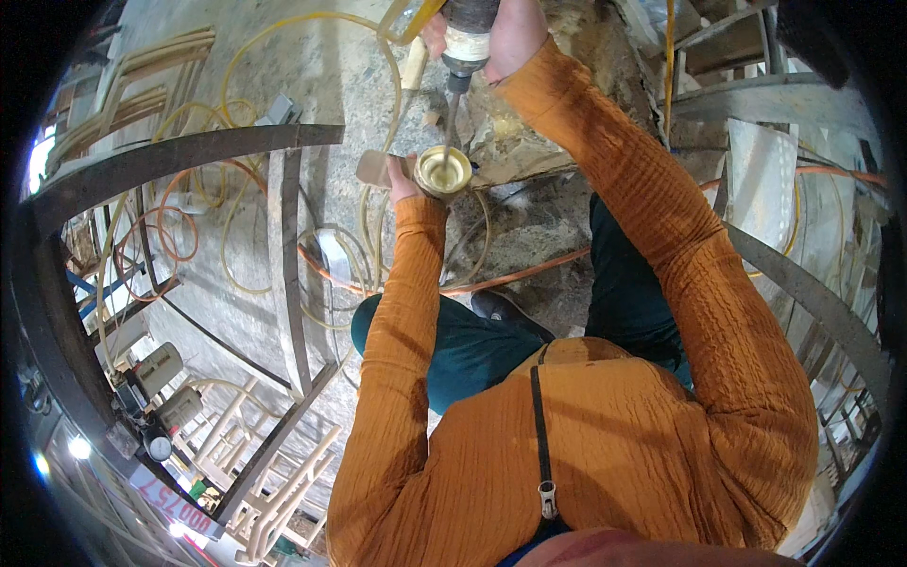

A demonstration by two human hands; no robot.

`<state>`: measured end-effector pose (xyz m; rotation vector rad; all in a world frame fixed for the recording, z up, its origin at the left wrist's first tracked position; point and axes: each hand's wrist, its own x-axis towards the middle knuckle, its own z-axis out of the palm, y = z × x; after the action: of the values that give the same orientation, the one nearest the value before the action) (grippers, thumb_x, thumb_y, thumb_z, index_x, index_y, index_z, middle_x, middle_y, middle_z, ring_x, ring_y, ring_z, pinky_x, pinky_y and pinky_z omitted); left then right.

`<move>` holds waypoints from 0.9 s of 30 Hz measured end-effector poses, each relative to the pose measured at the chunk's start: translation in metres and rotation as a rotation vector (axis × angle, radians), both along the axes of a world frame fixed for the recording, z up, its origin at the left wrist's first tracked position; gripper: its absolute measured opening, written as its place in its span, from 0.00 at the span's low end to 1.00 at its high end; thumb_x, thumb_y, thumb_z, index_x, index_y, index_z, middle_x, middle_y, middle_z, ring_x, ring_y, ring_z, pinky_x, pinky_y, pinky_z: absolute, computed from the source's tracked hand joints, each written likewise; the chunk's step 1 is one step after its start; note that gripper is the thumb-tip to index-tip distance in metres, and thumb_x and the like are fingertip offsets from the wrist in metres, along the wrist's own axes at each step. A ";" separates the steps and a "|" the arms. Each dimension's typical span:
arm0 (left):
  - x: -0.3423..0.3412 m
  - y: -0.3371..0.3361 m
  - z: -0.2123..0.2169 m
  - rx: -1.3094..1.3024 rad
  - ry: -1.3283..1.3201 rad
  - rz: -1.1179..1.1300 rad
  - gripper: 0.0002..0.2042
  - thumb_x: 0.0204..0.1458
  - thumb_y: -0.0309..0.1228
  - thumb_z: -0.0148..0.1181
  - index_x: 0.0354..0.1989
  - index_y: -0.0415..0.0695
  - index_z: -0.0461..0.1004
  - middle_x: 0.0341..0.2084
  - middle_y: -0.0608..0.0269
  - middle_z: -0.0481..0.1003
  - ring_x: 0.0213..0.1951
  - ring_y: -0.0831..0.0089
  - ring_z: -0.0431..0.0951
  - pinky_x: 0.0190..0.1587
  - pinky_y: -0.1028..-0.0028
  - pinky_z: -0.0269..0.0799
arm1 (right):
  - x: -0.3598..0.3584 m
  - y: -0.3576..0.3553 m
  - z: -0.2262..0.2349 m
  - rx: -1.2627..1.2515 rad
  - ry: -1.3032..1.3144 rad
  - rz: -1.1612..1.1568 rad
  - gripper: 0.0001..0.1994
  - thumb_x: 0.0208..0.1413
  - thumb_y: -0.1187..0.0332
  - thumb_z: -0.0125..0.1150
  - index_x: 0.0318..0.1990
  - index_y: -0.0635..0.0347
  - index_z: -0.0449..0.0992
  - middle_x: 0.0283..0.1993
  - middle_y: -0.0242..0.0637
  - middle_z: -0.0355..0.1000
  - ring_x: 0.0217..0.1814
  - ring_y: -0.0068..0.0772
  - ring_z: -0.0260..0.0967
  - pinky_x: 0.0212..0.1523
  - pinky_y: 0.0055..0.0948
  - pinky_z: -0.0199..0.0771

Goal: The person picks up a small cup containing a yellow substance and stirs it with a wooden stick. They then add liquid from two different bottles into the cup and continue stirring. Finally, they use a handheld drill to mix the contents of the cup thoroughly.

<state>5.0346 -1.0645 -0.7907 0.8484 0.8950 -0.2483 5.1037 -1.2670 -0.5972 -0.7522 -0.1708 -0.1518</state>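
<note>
My right hand (518, 42) grips a dark, drill-like tool (470, 38) at the top of the head view. It has a pale band around it and narrows to a black end. A thin grey shaft (453, 118) runs down from that end into a small round cup (444, 171) with a pale yellowish inside. My left hand (403, 180) closes around the left side of the cup and holds it below the tool. Beside my left fingers a flat tan piece (373, 168) sticks out to the left; whether it is joined to the cup I cannot tell.
Yellow hoses (231, 71) and an orange hose (529, 271) loop across the stained concrete floor. A dark metal frame (189, 146) stands left, with a gauge and cylinders (156, 444) near it. Wooden chair frames (269, 501) stand lower left. Curved bars (812, 293) lie right.
</note>
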 end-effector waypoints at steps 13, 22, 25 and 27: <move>-0.001 -0.009 -0.001 0.064 0.025 -0.031 0.27 0.50 0.53 0.47 0.42 0.37 0.67 0.37 0.52 0.71 0.35 0.57 0.74 0.36 0.57 0.73 | -0.001 -0.006 -0.001 -0.003 0.005 -0.018 0.25 0.57 0.44 0.40 0.30 0.59 0.70 0.16 0.34 0.66 0.12 0.23 0.61 0.12 0.22 0.60; -0.003 -0.006 -0.024 -0.096 -0.031 -0.071 0.24 0.54 0.50 0.43 0.40 0.37 0.66 0.33 0.51 0.71 0.33 0.58 0.74 0.33 0.59 0.73 | -0.003 -0.006 -0.001 -0.013 0.013 -0.019 0.25 0.57 0.44 0.40 0.30 0.59 0.70 0.16 0.34 0.66 0.12 0.23 0.61 0.12 0.22 0.60; -0.002 -0.002 -0.030 -0.153 -0.033 -0.034 0.23 0.54 0.49 0.43 0.40 0.36 0.66 0.32 0.52 0.71 0.32 0.59 0.74 0.34 0.60 0.74 | -0.005 -0.004 0.001 -0.008 0.014 -0.013 0.25 0.57 0.44 0.40 0.30 0.59 0.70 0.16 0.34 0.66 0.12 0.23 0.61 0.12 0.22 0.60; -0.006 0.007 -0.037 -0.154 -0.032 -0.021 0.23 0.54 0.48 0.44 0.40 0.37 0.66 0.32 0.52 0.71 0.32 0.58 0.74 0.34 0.59 0.74 | -0.006 0.000 0.004 -0.002 0.011 0.006 0.25 0.57 0.44 0.40 0.30 0.59 0.70 0.15 0.33 0.66 0.12 0.23 0.61 0.12 0.22 0.60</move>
<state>5.0287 -1.0577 -0.8282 0.7173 0.8264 -0.3176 5.0973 -1.2667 -0.5929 -0.7547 -0.1631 -0.1414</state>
